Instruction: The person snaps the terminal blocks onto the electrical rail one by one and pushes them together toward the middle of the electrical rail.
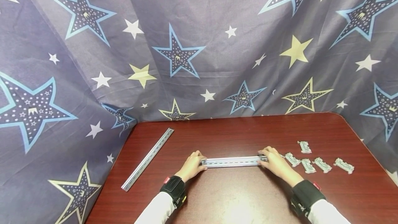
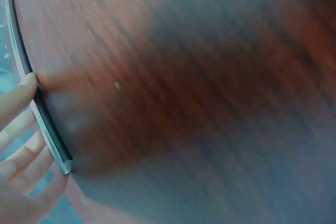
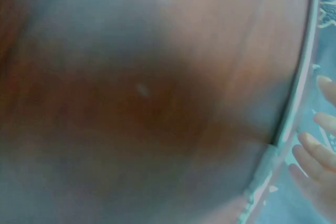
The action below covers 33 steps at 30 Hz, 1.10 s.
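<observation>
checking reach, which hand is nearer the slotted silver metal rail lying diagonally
Left. The left hand is right of the diagonal rail, at the left end of the other silver metal rail; the right hand is farther, at its opposite end.

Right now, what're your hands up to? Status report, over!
Left hand pinches left end of long silvery slotted metal rail. Right hand open by its right end. Small pale plastic blocks beside right hand, none between hands.
</observation>
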Each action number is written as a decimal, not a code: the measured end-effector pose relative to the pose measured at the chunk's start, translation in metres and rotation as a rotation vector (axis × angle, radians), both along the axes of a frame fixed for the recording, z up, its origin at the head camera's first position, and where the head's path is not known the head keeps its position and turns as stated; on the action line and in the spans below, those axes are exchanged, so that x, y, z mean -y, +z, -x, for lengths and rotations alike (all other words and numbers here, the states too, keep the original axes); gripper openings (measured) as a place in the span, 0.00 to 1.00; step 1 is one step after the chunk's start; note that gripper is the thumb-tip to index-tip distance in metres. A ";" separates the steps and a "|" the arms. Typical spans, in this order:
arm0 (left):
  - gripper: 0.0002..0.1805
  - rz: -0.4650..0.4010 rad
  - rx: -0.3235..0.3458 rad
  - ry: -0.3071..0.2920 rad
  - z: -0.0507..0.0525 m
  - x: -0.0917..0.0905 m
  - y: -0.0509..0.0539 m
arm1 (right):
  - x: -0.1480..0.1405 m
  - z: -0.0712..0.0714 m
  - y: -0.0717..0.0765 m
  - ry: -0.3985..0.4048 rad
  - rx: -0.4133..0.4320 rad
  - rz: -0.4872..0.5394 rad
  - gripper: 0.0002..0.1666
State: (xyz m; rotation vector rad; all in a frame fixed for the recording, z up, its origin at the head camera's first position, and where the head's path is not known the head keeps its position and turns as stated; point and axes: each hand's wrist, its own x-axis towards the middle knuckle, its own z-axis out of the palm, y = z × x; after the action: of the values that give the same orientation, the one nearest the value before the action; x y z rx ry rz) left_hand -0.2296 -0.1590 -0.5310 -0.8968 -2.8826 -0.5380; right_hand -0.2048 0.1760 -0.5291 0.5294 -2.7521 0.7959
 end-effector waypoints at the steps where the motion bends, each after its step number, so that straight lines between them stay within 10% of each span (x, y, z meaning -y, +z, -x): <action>1: 0.16 -0.001 0.001 -0.001 0.000 0.000 0.000 | -0.002 0.000 0.003 -0.006 0.003 0.011 0.19; 14: 0.17 0.000 -0.002 0.010 0.000 -0.001 -0.001 | -0.035 0.002 0.028 -0.050 0.014 0.045 0.18; 33: 0.17 -0.016 -0.006 0.013 -0.003 0.000 0.001 | -0.046 -0.012 0.014 -0.058 0.102 0.013 0.19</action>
State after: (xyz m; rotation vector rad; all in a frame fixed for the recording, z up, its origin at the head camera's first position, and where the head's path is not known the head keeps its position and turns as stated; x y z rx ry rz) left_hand -0.2263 -0.1585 -0.5299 -0.8748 -2.8730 -0.5555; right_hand -0.1928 0.2222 -0.5155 0.4156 -2.8384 0.8483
